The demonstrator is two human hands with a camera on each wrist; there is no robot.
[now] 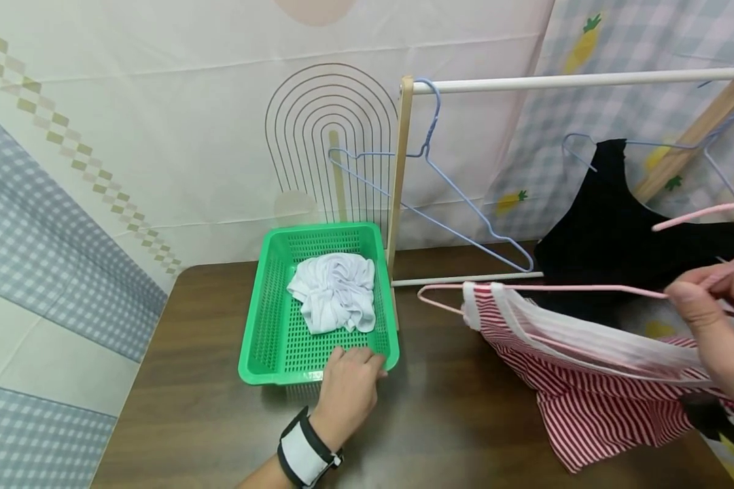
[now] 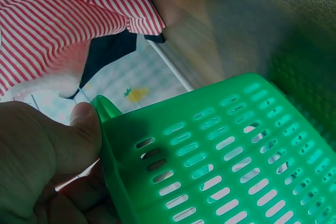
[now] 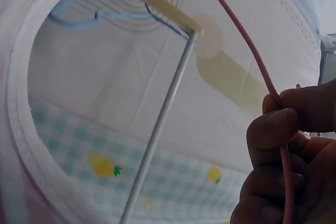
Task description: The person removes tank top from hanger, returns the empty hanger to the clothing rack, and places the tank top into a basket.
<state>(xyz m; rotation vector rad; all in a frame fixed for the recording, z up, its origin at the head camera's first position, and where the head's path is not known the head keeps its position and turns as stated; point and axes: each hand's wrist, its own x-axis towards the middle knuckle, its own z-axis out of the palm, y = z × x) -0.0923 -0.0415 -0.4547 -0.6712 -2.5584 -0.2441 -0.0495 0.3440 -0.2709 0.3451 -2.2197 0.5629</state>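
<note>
My left hand (image 1: 350,388) grips the near rim of a green perforated basket (image 1: 253,326), thumb over the edge in the left wrist view. A crumpled white cloth garment (image 1: 336,292) lies inside the basket. At the right, my right hand (image 1: 724,326) pinches a pink hanger (image 1: 575,288) between thumb and fingers; the right wrist view shows the fingers curled round its wire (image 3: 252,51). A red-and-white striped garment (image 1: 612,414) with white trim hangs from this hanger, one strap looped over the hanger's left arm. The garment droops over the table's right part.
Behind the striped garment stands a rack with a white rail (image 1: 581,80) and wooden posts (image 1: 400,170). A bare blue hanger (image 1: 459,197) hangs at its left end, and a black garment (image 1: 593,204) on another blue hanger to the right. Patterned cloth covers the wall behind the brown table (image 1: 202,380).
</note>
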